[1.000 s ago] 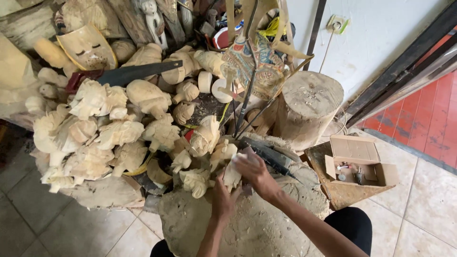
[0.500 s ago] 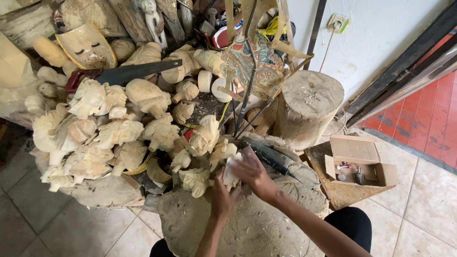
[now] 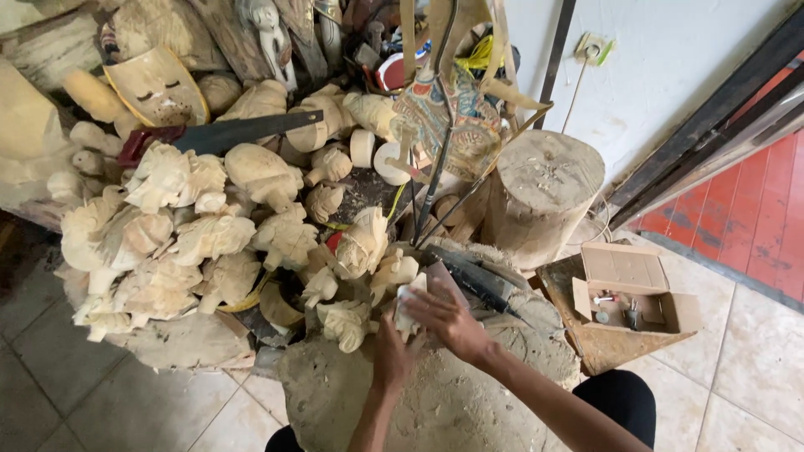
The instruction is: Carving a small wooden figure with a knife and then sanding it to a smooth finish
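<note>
**Carving held over the chopping block**

Pale wooden carving (image 3: 408,303), small and unfinished, sits between both hands just above the near edge of the big sawdust-covered block (image 3: 452,402). The left hand (image 3: 390,351) closes around its lower end from below; the right hand (image 3: 452,322) lies over its right side with fingers curled on it. Beyond the block, heaped unpainted wooden figures (image 3: 201,238) spread to the left, with a handsaw (image 3: 218,134) lying across their far side and a carved mask (image 3: 159,88) behind that. Right of the block stands a round log stump (image 3: 544,192), and nearer, an open cardboard box (image 3: 628,285) rests on the tiled floor (image 3: 737,377).
</note>
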